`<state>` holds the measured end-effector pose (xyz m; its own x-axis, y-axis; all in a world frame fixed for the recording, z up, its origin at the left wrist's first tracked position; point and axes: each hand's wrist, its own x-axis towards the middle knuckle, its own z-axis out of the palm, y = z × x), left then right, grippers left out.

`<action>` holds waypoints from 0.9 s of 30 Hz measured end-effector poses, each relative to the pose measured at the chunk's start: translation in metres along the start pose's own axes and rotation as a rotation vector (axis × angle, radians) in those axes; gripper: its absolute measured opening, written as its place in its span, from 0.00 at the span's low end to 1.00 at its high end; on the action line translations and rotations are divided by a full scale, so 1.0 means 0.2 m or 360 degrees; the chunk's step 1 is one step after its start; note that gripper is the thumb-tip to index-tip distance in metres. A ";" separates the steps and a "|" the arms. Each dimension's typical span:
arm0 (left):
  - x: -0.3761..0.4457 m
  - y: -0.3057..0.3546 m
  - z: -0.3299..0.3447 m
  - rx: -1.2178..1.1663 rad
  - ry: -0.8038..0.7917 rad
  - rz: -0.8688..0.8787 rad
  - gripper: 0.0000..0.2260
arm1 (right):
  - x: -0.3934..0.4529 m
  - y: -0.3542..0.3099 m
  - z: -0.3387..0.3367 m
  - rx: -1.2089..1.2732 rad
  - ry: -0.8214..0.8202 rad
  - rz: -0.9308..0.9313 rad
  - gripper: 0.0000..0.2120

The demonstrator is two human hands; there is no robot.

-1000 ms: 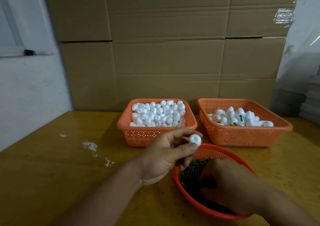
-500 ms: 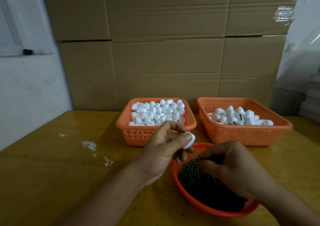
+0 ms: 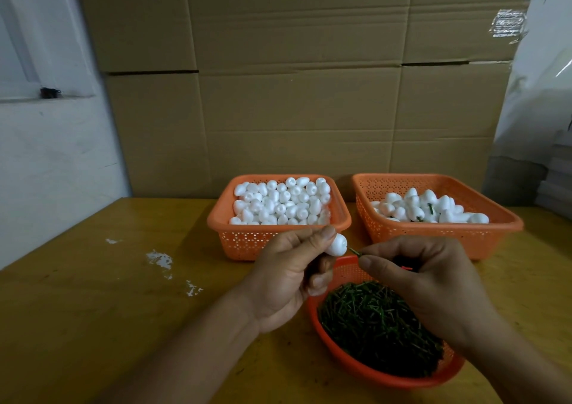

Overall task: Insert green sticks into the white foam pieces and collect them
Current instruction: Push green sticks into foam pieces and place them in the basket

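Stick (image 3: 354, 251) in right hand (image 3: 424, 282) points left toward foam piece (image 3: 336, 244).

my left hand (image 3: 288, 276): forearm reaching in from lower left, thumb and fingers curled, pinching | my right hand (image 3: 424, 286): raised level with it, thumb and forefinger pinched tight

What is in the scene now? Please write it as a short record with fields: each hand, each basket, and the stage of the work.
left hand: holds one white foam piece
right hand: pinches a green stick, tip near the foam piece
left basket: plain foam pieces, nearly full
right basket: foam pieces, some showing green sticks
round basket: loose green sticks
table: yellow, white flecks on the left
stage: stick not yet clearly inserted
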<state>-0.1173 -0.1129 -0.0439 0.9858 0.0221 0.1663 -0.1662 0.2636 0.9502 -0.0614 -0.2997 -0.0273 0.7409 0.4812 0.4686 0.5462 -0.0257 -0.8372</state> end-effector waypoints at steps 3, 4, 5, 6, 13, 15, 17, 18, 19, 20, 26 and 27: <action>0.00 0.00 0.00 0.0026 -0.0008 0.0007 0.12 | 0.00 0.01 0.00 -0.0022 -0.0005 -0.0044 0.07; 0.00 -0.01 0.00 0.0037 -0.0006 0.0009 0.13 | 0.00 0.01 0.00 -0.0033 -0.0007 -0.0056 0.07; 0.00 -0.01 0.01 0.0046 -0.0004 0.0010 0.12 | 0.00 0.01 0.00 -0.0053 -0.0004 -0.0071 0.07; 0.00 -0.01 0.01 0.0051 -0.0003 0.0011 0.12 | 0.00 0.01 0.00 -0.0080 0.0002 -0.0082 0.07; 0.00 -0.02 0.01 0.0065 -0.0010 0.0019 0.09 | -0.02 0.03 0.02 -0.0171 0.0065 -0.0141 0.06; 0.00 -0.02 0.00 0.0057 -0.0008 0.0021 0.10 | -0.02 0.04 0.02 -0.0202 0.0099 -0.0178 0.05; 0.00 -0.02 0.00 0.0057 -0.0012 0.0030 0.10 | -0.02 0.04 0.02 -0.0240 0.0108 -0.0218 0.02; 0.00 -0.02 0.00 0.0058 -0.0012 0.0033 0.11 | -0.03 0.05 0.02 -0.0281 0.0110 -0.0256 0.03; 0.00 -0.02 0.00 0.0060 -0.0013 0.0037 0.11 | -0.03 0.05 0.02 -0.0327 0.0108 -0.0296 0.05; 0.00 -0.02 0.00 0.0066 -0.0015 0.0041 0.11 | -0.03 0.05 0.02 -0.0380 0.0107 -0.0342 0.06; 0.00 -0.03 0.01 0.0126 0.0006 0.0103 0.11 | -0.04 0.04 0.04 -0.0605 0.0164 -0.0512 0.06; 0.00 -0.03 0.02 0.0143 0.0032 0.0127 0.11 | -0.04 0.04 0.04 -0.0598 0.0166 -0.0512 0.06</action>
<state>-0.1163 -0.1177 -0.0493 0.9695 0.0591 0.2379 -0.2446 0.1730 0.9541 -0.0667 -0.2963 -0.0404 0.5363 0.4272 0.7280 0.8422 -0.2130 -0.4954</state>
